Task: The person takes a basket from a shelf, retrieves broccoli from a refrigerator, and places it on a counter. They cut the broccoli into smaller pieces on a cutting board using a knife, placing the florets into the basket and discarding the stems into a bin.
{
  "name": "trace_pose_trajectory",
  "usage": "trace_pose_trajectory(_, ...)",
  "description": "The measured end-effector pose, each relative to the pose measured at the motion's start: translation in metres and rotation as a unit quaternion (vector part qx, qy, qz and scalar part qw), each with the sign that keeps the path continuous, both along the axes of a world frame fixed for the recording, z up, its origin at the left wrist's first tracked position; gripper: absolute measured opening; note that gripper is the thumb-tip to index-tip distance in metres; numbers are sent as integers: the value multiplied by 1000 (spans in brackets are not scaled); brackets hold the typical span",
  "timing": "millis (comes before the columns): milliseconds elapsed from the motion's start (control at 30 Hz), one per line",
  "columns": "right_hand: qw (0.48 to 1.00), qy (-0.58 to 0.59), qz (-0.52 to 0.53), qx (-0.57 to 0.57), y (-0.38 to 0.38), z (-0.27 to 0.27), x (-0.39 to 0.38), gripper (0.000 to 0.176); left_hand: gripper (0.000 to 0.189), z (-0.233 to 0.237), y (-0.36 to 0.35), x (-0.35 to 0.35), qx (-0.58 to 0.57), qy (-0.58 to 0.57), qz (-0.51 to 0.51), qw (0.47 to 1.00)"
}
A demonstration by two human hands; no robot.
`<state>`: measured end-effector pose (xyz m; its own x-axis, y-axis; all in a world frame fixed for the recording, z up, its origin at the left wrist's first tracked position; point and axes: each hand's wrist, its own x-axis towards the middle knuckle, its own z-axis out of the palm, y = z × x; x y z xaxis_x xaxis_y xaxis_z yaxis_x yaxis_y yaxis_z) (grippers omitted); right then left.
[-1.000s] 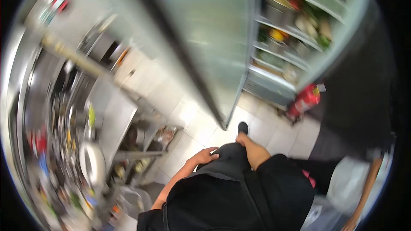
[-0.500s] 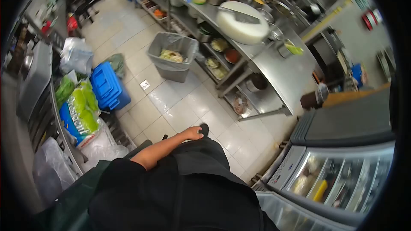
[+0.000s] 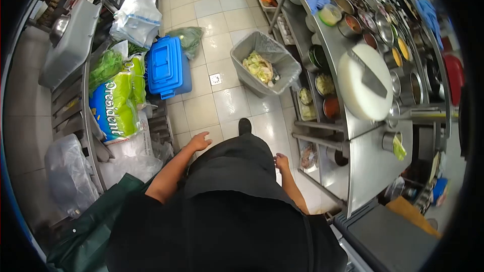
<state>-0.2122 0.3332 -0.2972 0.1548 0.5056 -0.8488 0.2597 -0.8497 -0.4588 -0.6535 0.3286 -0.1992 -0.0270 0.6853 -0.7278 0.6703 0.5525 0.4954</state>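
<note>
My left hand hangs over the floor left of my dark apron, fingers apart and holding nothing. On the other side of the apron is my right hand, its fingers curled; whether anything is in them is too small to tell. A black shoe shows on the tiles between the hands. Beyond my left hand sits a blue lidded box. Farther ahead stands a grey bin lined with clear plastic, with pale green scraps inside.
At right, a steel counter carries a round white cutting board with a cleaver, plus several metal containers. On the left rack lie a green President package and plastic bags. A grey appliance is at lower right.
The view has turned right and moved forward, so the bin and counter appear nearer. My right hand has come into view. My left hand now sits farther left of the apron, fingers spread.
</note>
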Motion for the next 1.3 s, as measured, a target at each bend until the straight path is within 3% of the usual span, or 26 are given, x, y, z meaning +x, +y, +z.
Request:
trace_pose_trajectory(100, 960, -116, 218, 129, 105, -3, -9, 36, 61, 3, 25, -35, 24, -30, 135, 990)
trace_pose_trajectory(200, 892, -193, 165, 373, 237, 104, -19, 34, 57, 14, 43, -57, 40, -58, 300, 951)
trace_pose_trajectory(267, 829, -229, 106, 499, 319, 193, -19, 34, 54, 36, 61, -61, -19, -48, 357, 933)
trace_pose_trajectory(300, 806, -249, 72, 532, 351, 232, -15, 34, 52, 28, 68, -69, -30, -48, 362, 931)
trace_pose_trajectory(333, 831, -209, -6, 515, 380, 253, -4, 34, 51, 14, 67, -75, -35, -60, 352, 933)
trace_pose_trajectory(400, 785, -320, -22, 531, 422, 303, 6, 32, 47, -28, 84, -90, -35, -103, 300, 948)
trace_pose_trajectory(433, 750, -396, -28, 529, 435, 318, 11, 30, 46, -59, 115, -96, -34, -122, 261, 957)
trace_pose_trajectory(500, 720, -547, -63, 423, 449, 350, 18, 29, 47, -121, 237, -75, -48, -166, 162, 972)
trace_pose_trajectory(567, 718, -604, -97, 332, 460, 352, 38, 30, 48, -150, 321, -81, -50, -189, 99, 976)
trace_pose_trajectory(600, 732, -598, -108, 309, 467, 348, 45, 31, 55, -128, 300, -128, -79, -197, 197, 957)
trace_pose_trajectory(733, 776, -513, -88, 356, 525, 328, 20, 35, 29, -85, 281, -265, 0, -144, 318, 937)
trace_pose_trajectory(767, 785, -487, -64, 377, 545, 323, 3, 36, 25, -78, 263, -298, 11, -123, 354, 927)
trace_pose_trajectory(800, 793, -458, -30, 401, 566, 317, -17, 37, 27, -101, 291, -330, -6, -137, 390, 911)
trace_pose_trajectory(867, 807, -405, 53, 427, 610, 303, -60, 37, 37, -98, 363, -376, 22, -46, 251, 967)
trace_pose_trajectory(967, 818, -357, 112, 437, 682, 300, -113, 39, 53, -53, 454, -394, 117, -34, 329, 936)
trace_pose_trajectory(1000, 825, -347, 115, 430, 711, 294, -118, 40, 53, -3, 481, -380, 111, -62, 367, 921)
trace_pose_trajectory(1067, 827, -351, 112, 425, 772, 286, -122, 43, 52, 27, 519, -369, 109, -108, 421, 894)
trace_pose_trajectory(1200, 834, -422, 43, 353, 882, 251, -110, 50, 49, -25, 508, -368, 87, -134, 400, 902)
trace_pose_trajectory(1300, 841, -457, -21, 289, 931, 223, -98, 55, 50, -78, 434, -363, -5, -27, 372, 928)
